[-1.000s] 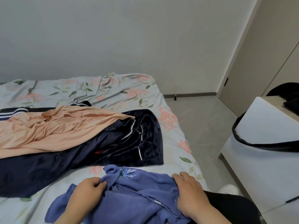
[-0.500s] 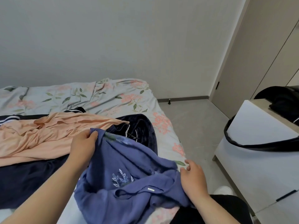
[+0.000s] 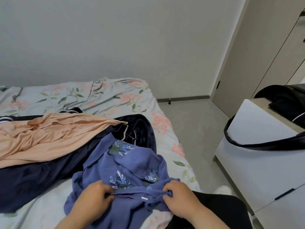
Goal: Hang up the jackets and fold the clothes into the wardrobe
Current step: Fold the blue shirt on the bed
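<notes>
A blue-purple garment (image 3: 132, 164) with embroidered white and blue leaves lies spread on the bed's near corner, its far end resting on a dark navy velvet garment (image 3: 49, 169). My left hand (image 3: 92, 197) and my right hand (image 3: 179, 199) both pinch the blue garment's near edge, side by side, a small white label between them. A peach garment (image 3: 54, 133) lies across the navy one further left. A striped dark piece (image 3: 5, 119) peeks out at the far left.
The bed (image 3: 105, 95) has a floral sheet. A white cabinet (image 3: 257, 162) stands to the right with a black jacket (image 3: 283, 103) draped over its top. Beige wardrobe doors (image 3: 264, 52) rise at the back right. Grey floor (image 3: 196, 126) lies between bed and cabinet.
My left hand laid the raised end of the blue garment down on the bed and came back to the near edge, next to my right hand. The garment now lies flatter.
</notes>
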Available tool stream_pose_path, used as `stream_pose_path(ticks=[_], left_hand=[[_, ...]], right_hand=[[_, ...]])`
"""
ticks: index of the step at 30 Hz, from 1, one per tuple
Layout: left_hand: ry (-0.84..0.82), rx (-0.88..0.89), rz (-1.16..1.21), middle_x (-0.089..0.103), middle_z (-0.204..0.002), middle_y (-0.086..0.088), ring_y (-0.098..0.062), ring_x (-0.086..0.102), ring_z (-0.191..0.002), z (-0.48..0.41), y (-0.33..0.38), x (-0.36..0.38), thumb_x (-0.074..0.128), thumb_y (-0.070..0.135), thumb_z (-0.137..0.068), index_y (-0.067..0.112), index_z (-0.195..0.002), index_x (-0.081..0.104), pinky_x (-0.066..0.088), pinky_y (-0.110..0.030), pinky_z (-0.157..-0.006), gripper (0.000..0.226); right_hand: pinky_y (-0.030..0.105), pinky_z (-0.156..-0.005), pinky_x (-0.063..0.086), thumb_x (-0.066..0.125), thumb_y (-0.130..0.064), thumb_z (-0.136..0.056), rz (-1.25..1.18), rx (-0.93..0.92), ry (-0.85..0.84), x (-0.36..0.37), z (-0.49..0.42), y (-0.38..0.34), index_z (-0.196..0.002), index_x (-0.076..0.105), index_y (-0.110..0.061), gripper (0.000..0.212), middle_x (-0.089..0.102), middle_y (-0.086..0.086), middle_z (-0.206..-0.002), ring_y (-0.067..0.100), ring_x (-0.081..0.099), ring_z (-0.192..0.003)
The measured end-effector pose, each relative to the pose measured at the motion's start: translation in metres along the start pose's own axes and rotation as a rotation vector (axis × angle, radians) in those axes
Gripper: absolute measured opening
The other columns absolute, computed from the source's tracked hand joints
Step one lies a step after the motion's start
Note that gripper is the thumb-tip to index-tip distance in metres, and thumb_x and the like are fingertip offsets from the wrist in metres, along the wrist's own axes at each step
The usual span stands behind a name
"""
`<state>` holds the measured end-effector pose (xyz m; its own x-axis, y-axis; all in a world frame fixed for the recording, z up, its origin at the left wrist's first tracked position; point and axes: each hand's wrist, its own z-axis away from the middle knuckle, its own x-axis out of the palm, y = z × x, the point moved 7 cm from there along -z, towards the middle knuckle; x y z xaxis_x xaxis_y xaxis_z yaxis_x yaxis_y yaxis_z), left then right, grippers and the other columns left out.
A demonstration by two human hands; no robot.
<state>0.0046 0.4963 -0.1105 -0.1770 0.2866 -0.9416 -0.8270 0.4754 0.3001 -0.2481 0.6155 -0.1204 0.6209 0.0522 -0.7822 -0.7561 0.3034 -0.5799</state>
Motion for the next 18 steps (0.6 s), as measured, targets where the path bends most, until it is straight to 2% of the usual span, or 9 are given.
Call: stream_pose_path(ticks=[2, 4, 8, 9, 11, 13, 14, 16, 18], left_hand=[[0.17, -0.068, -0.089, 0.049, -0.073, 0.006, -0.027, 0.061, -0.081, -0.001, 0.0, -0.021, 0.06, 0.047, -0.075, 0.044, -0.082, 0.075, 0.048, -0.034, -0.07, 0.016], [0.299, -0.085, -0.117, 0.048, -0.066, 0.005, -0.031, 0.058, -0.069, 0.001, 0.016, -0.044, 0.062, 0.043, -0.07, 0.048, -0.074, 0.074, 0.047, -0.034, -0.061, 0.013], [0.25, -0.044, 0.303, 0.059, -0.068, 0.002, -0.01, 0.055, -0.072, -0.003, 0.048, -0.062, 0.061, 0.02, -0.088, 0.043, -0.074, 0.073, 0.051, -0.034, -0.068, 0.03], [0.225, 0.001, 0.449, 0.063, -0.071, 0.006, -0.008, 0.057, -0.071, -0.003, 0.059, -0.066, 0.06, 0.012, -0.088, 0.037, -0.072, 0.072, 0.051, -0.03, -0.068, 0.033], [0.217, 0.062, 0.769, 0.068, -0.083, 0.01, -0.003, 0.061, -0.072, -0.001, 0.076, -0.077, 0.061, -0.001, -0.086, 0.036, -0.076, 0.076, 0.048, -0.018, -0.07, 0.041], [0.117, 0.152, 1.072, 0.067, -0.088, 0.0, -0.013, 0.061, -0.08, 0.001, 0.093, -0.085, 0.069, 0.001, -0.081, 0.021, -0.08, 0.076, 0.046, -0.027, -0.077, 0.022], [0.039, 0.19, 1.219, 0.066, -0.088, -0.004, -0.02, 0.06, -0.083, 0.001, 0.102, -0.088, 0.075, 0.008, -0.074, 0.013, -0.08, 0.075, 0.046, -0.034, -0.078, 0.008], [-0.099, 0.248, 1.442, 0.066, -0.091, -0.014, -0.028, 0.061, -0.083, 0.002, 0.114, -0.098, 0.085, 0.019, -0.057, 0.003, -0.079, 0.073, 0.049, -0.037, -0.075, 0.03], [-0.115, 0.294, 1.53, 0.069, -0.088, -0.013, -0.024, 0.065, -0.075, 0.005, 0.126, -0.113, 0.094, 0.031, -0.046, 0.003, -0.078, 0.074, 0.052, -0.028, -0.063, 0.047]], right_hand=[[0.025, -0.061, 0.037, 0.056, -0.019, -0.075, -0.111, 0.035, -0.001, -0.003, 0.005, -0.004, -0.068, 0.058, -0.008, 0.014, 0.055, 0.004, -0.072, 0.011, 0.047, -0.066], [0.028, -0.06, 0.032, 0.057, -0.02, -0.07, -0.229, -0.004, -0.187, 0.005, 0.016, -0.024, -0.068, 0.058, -0.004, 0.016, 0.045, 0.004, -0.064, 0.009, 0.039, -0.062], [0.01, -0.065, 0.042, 0.06, -0.04, -0.084, -0.478, -0.029, -0.623, 0.011, 0.038, -0.073, -0.068, 0.07, -0.02, 0.028, 0.064, -0.01, -0.067, 0.0, 0.059, -0.068], [0.011, -0.066, 0.046, 0.055, -0.043, -0.087, -0.538, -0.004, -0.577, 0.002, 0.036, -0.078, -0.07, 0.073, -0.024, 0.032, 0.07, -0.011, -0.072, 0.0, 0.064, -0.071], [0.026, -0.064, 0.052, 0.052, -0.038, -0.088, -0.569, 0.038, -0.246, -0.03, 0.02, -0.078, -0.073, 0.073, -0.021, 0.031, 0.071, -0.008, -0.071, 0.003, 0.061, -0.063], [0.038, -0.079, 0.053, 0.056, -0.023, -0.089, -0.473, -0.068, 0.081, -0.068, 0.01, -0.087, -0.092, 0.069, -0.031, 0.016, 0.069, -0.01, -0.089, 0.0, 0.058, -0.074], [0.03, -0.085, 0.052, 0.059, -0.02, -0.087, -0.468, -0.166, 0.135, -0.081, 0.011, -0.099, -0.103, 0.063, -0.047, 0.032, 0.065, -0.021, -0.105, -0.006, 0.058, -0.088], [0.005, -0.086, 0.042, 0.065, -0.021, -0.081, -0.516, -0.353, 0.125, -0.097, 0.015, -0.125, -0.111, 0.047, -0.07, 0.06, 0.052, -0.043, -0.118, -0.019, 0.051, -0.109], [0.003, -0.085, 0.042, 0.067, -0.017, -0.077, -0.524, -0.423, 0.095, -0.103, 0.014, -0.137, -0.111, 0.055, -0.063, 0.058, 0.057, -0.039, -0.118, -0.017, 0.054, -0.109]])
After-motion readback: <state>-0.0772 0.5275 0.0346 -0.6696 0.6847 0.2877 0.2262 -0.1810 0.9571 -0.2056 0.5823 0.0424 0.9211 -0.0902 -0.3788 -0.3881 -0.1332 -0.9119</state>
